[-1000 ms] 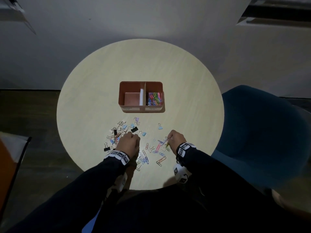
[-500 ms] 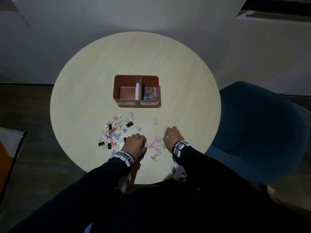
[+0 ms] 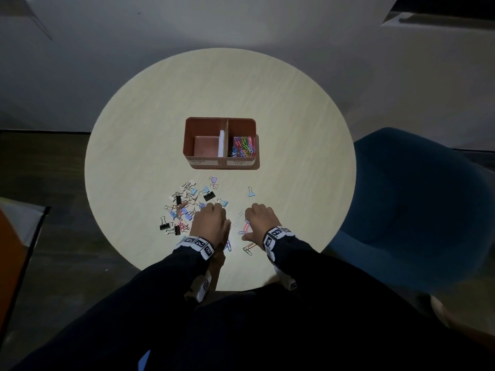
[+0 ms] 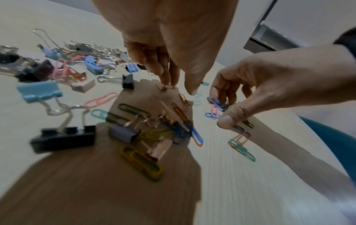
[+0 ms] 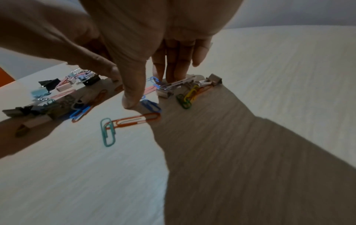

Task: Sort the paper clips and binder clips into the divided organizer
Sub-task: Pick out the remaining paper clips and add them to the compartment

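Observation:
The brown divided organizer stands mid-table; its right compartment holds coloured paper clips, and its left shows only a bare floor. A mixed heap of binder clips lies in front of it to the left. My left hand hovers at the heap's right edge, fingers pointing down onto a small clip, thumb apart. My right hand bends over loose paper clips. Its thumb and fingers close round a few, with a blue paper clip at its fingertips.
A lone light-blue binder clip sits beyond my right hand. Linked orange and teal paper clips lie near the round table's front edge. A blue chair stands close on the right.
Both hands have drawn closer together over the loose paper clips: the left slid right from the heap, the right shifted left. The organizer has not moved.

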